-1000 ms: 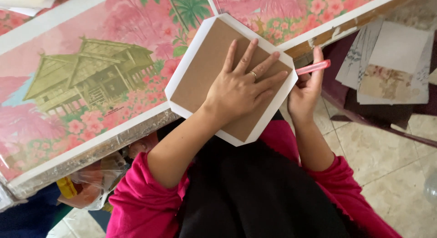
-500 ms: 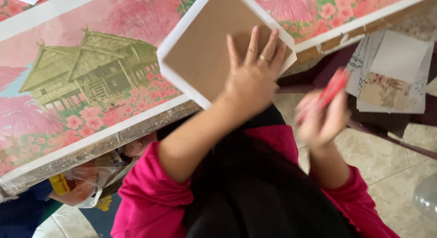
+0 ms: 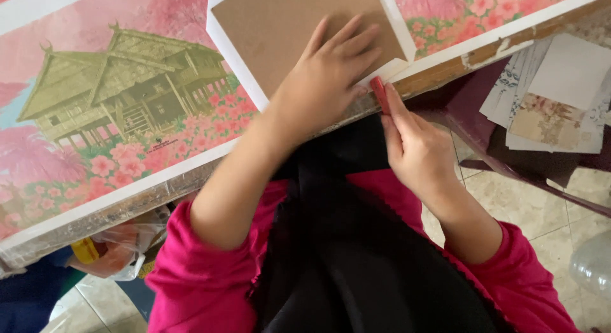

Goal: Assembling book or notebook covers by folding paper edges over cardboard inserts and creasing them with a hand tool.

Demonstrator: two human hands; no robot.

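1. Head view: the left hand (image 3: 324, 78) lies flat, fingers spread, pressing on the brown card (image 3: 299, 34) with its white border, which rests on the worktop (image 3: 127, 199) over a pink picture of a wooden house (image 3: 121, 85).
2. Head view: the right hand (image 3: 414, 148) is closed around a red tool (image 3: 379, 94), its long axis pointing up toward the card's near right corner, just beside the left hand's fingertips.
3. Head view: the card lies ahead of both hands; the left hand is on it, the right just off its edge.
4. Head view: loose papers (image 3: 554, 97) lie well apart, on the right.
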